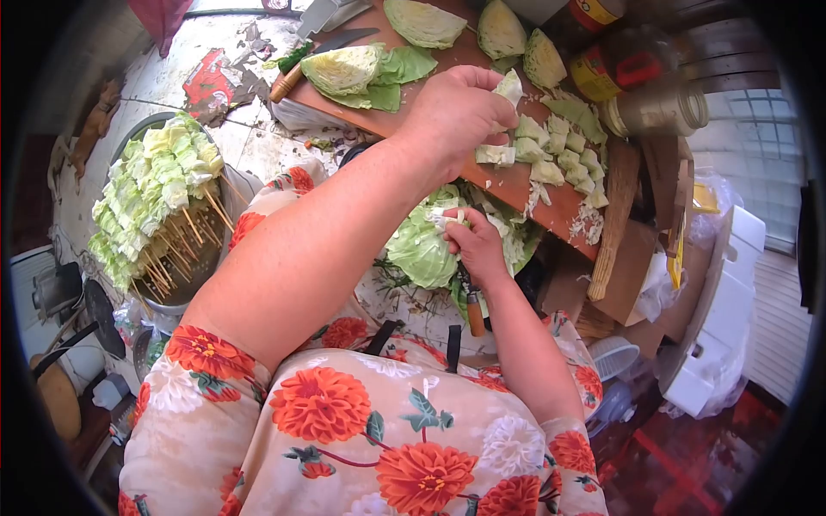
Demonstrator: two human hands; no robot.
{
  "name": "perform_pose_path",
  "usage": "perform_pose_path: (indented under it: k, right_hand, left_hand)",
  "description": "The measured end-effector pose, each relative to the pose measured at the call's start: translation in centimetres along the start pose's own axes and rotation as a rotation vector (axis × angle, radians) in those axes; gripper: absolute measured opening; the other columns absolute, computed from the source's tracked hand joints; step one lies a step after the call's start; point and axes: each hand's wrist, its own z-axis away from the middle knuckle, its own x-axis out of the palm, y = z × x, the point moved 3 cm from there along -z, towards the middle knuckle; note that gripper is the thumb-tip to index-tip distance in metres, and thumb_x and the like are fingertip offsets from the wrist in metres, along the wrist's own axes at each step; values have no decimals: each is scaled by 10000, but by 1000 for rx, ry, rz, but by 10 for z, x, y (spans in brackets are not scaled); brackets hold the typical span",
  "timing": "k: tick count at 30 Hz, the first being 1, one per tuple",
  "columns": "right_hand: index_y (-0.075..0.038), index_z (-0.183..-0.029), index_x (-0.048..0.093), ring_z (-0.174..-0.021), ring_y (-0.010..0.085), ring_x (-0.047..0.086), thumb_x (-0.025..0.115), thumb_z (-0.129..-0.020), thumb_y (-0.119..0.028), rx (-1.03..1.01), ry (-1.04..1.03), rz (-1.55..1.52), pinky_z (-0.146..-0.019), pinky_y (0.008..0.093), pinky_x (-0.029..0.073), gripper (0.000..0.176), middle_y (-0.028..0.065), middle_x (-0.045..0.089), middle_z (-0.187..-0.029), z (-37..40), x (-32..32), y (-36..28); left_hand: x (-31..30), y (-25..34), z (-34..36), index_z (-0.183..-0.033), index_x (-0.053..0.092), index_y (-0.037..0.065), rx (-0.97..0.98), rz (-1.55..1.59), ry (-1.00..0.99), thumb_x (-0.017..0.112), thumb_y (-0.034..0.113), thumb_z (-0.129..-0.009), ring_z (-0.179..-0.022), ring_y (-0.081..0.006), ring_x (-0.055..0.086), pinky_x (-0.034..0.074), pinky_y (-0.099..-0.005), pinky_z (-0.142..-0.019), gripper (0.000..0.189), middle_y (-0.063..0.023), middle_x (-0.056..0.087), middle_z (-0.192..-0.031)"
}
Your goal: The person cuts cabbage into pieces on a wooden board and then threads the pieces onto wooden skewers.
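Note:
Reaching across to the orange-brown board, my left hand [460, 116] is closed on a pale cabbage piece [509, 89]. Just beyond it lie several cut cabbage chunks [551, 148]. My right hand [475, 245], lower down, pinches a small whitish cabbage scrap [446, 218] above a large green cabbage [422, 245]. Directly under that hand shows the wooden handle [475, 314] of a tool whose other end is hidden. Left of my left arm, skewers of cabbage [159, 185] are piled on a metal pot [176, 301], their sticks pointing toward me.
On the board [508, 189] rest several cabbage wedges [344, 69] and a knife [288, 82] with a wooden handle. A glass jar [658, 110], bottles [594, 73], cardboard [632, 267] and a white foam box [718, 310] crowd the right side.

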Motion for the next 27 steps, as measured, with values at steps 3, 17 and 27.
perform_pose_path:
  k: [3, 17, 27]
  right_hand:
    - [-25, -1009, 595, -610, 63, 503, 589, -830, -138, 21, 23, -150, -556, 187, 389, 211, 10, 571, -751, 5, -1, 4]
    - [5, -1114, 558, -618, 97, 555, 539, -838, -74, 67, 28, -270, -576, 222, 431, 288, 81, 617, -824, -20, 2, 14]
    - [12, -1218, 511, -631, 94, 563, 565, -845, -82, 103, 114, -96, -581, 221, 434, 389, 67, 617, -818, -6, -1, 4]
  left_hand:
    - [1, 0, -1, -1080, 516, 9, 5, -13, -27, 634, -42, -734, -855, -159, 589, 514, -323, -722, 369, -48, 591, -945]
    - [-1, 6, -4, -1132, 509, -24, -13, -75, -31, 647, -9, -739, -860, -155, 598, 514, -313, -725, 416, -73, 599, -975]
    - [0, 6, -4, -1138, 505, -26, 8, -63, -44, 658, -17, -730, -856, -164, 602, 522, -309, -723, 435, -79, 603, -977]
